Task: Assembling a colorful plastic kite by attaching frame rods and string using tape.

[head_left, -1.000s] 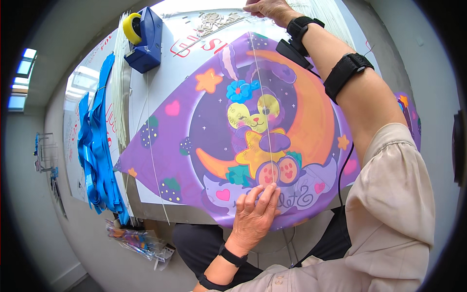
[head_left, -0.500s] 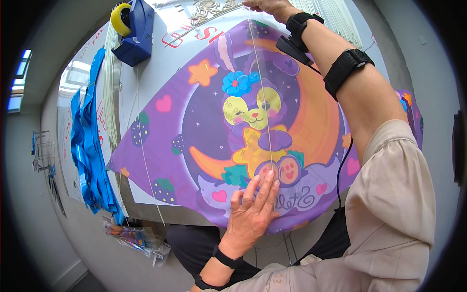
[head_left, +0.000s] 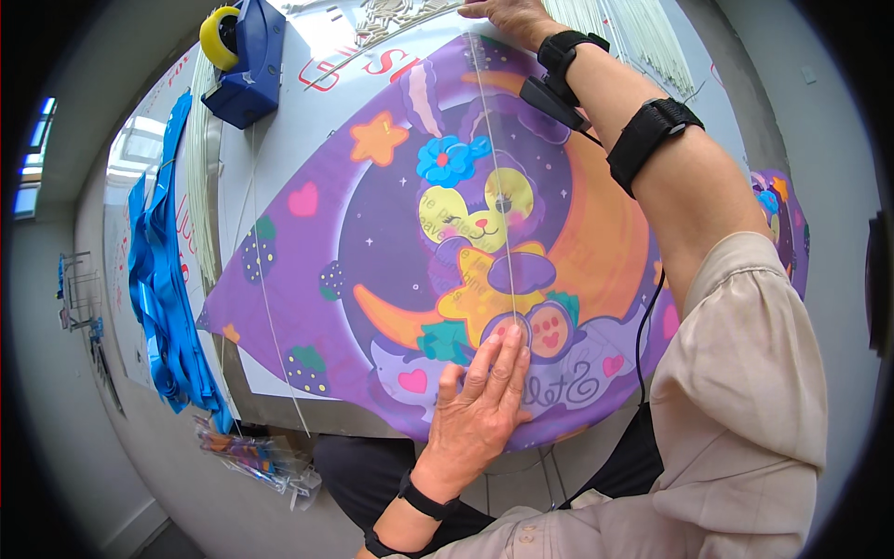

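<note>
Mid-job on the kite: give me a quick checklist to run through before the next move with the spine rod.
1. Left hand flat on the lower part of the kite sail: ok.
2. Right hand at the kite's top tip, on the rod end: ok, though partly cut off by the frame.
3. Thin clear rod running down the sail's centre line: ok, looks straight.
4. Rod's lower end seated under the left fingers: cannot tell.
5. Sail lying flat on the table: ok.
6. Tape dispenser clear of the sail: ok.
</note>
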The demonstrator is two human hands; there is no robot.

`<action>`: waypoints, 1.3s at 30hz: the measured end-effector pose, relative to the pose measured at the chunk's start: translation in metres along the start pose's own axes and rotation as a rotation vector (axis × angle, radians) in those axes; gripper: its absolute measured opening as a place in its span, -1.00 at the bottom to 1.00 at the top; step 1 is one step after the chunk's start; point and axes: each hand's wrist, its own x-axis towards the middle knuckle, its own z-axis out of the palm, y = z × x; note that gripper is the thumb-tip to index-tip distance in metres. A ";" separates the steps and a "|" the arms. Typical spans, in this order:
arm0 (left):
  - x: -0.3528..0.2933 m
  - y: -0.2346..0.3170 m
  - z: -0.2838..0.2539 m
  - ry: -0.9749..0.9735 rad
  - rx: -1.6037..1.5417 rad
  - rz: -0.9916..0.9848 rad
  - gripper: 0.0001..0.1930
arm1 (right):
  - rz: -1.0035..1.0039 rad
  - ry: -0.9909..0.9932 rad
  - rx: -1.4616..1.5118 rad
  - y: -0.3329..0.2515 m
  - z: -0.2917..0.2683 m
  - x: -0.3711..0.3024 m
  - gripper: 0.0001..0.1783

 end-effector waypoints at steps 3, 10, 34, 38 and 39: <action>0.000 0.000 -0.001 -0.008 -0.006 0.000 -0.15 | -0.047 -0.007 -0.007 0.007 0.004 0.001 -0.81; -0.001 -0.001 -0.001 -0.014 -0.012 0.010 -0.16 | -0.101 0.012 0.006 0.021 0.013 0.010 -0.80; 0.066 -0.023 -0.019 0.186 -0.060 0.069 -0.29 | -0.151 0.023 -0.113 0.035 0.012 0.014 -0.79; 0.098 -0.034 -0.020 0.210 -0.026 -0.017 -0.28 | -0.137 0.007 -0.097 0.028 0.012 0.011 -0.79; 0.103 -0.038 -0.015 0.182 -0.023 -0.046 -0.26 | -0.118 0.004 -0.084 0.027 0.012 0.011 -0.79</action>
